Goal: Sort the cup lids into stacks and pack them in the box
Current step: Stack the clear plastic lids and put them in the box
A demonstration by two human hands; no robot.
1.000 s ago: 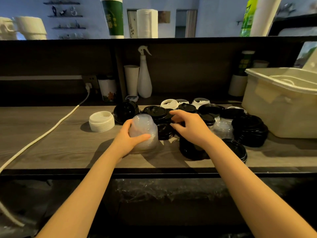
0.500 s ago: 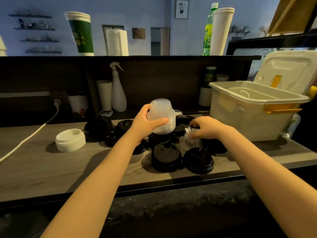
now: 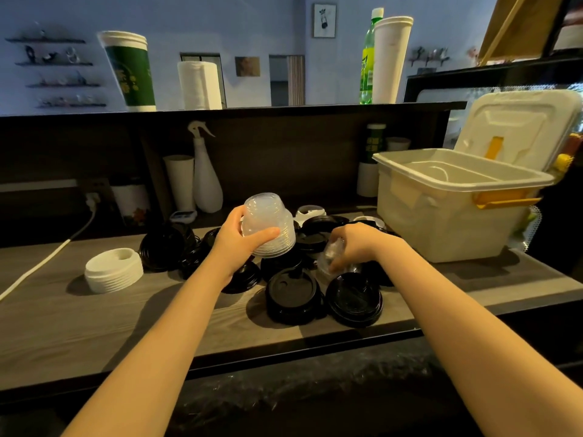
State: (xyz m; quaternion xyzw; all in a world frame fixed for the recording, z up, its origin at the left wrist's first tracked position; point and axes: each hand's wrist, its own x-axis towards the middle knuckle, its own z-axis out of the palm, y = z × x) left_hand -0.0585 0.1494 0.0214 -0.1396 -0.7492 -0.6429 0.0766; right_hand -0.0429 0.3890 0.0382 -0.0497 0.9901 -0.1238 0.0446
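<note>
Counter point(image 3: 94, 326): left hand point(image 3: 239, 241) grips clear lid stack point(image 3: 271, 222); right hand point(image 3: 356, 244) pinches clear lid point(image 3: 331, 260).

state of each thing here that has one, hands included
left hand, grips the clear lid stack
clear lid stack, nested, held above the counter
right hand, fingers curled on a single clear lid
single clear lid, low among the black lids
black lids, some stacked, some loose
white lid stack, stacked, on the counter
storage box, open, box lid tilted back
spray bottle, upright
</note>
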